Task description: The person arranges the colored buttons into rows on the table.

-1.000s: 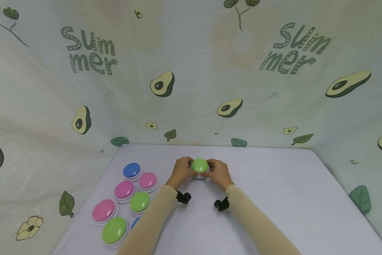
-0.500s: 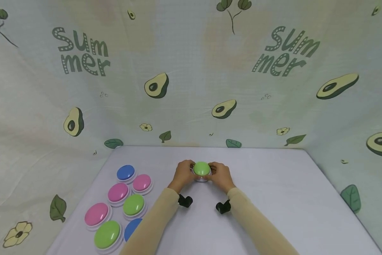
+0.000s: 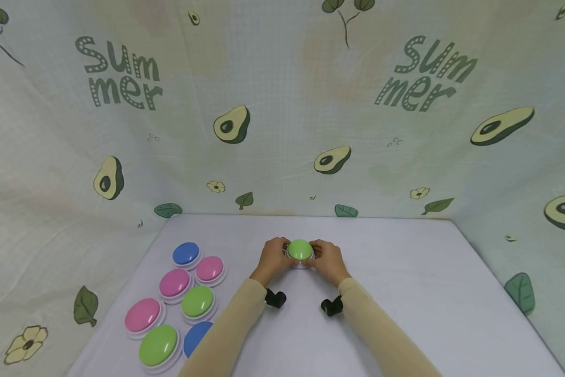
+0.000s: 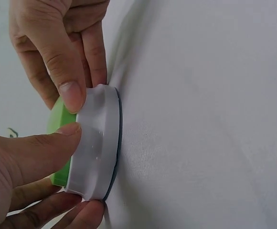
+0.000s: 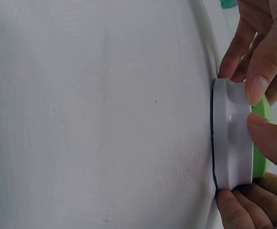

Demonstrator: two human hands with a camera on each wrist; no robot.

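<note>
A round push button [image 3: 300, 250] with a green domed top and a white base sits near the middle back of the table. My left hand [image 3: 274, 257] grips its left side, and my right hand [image 3: 328, 259] grips its right side. In the left wrist view the left thumb [image 4: 47, 151] presses at the seam between the green cap [image 4: 62, 174] and the white base [image 4: 93, 143]. The right thumb [image 5: 272, 140] lies along the same seam in the right wrist view. Other fingers curl round the sides, low by the dark bottom edge, which lies against the white cloth.
Several more buttons stand in a cluster at the left: blue [image 3: 185, 254], pink [image 3: 174, 283] and green [image 3: 158, 345]. The left sleeve [image 3: 225, 327] partly covers another blue button [image 3: 197, 335]. A printed curtain [image 3: 282, 78] hangs behind the white table [image 3: 428, 293].
The head view has turned slightly right, shifting the scene left, and more of the near blue button shows. Both hands keep their hold on the green button.
</note>
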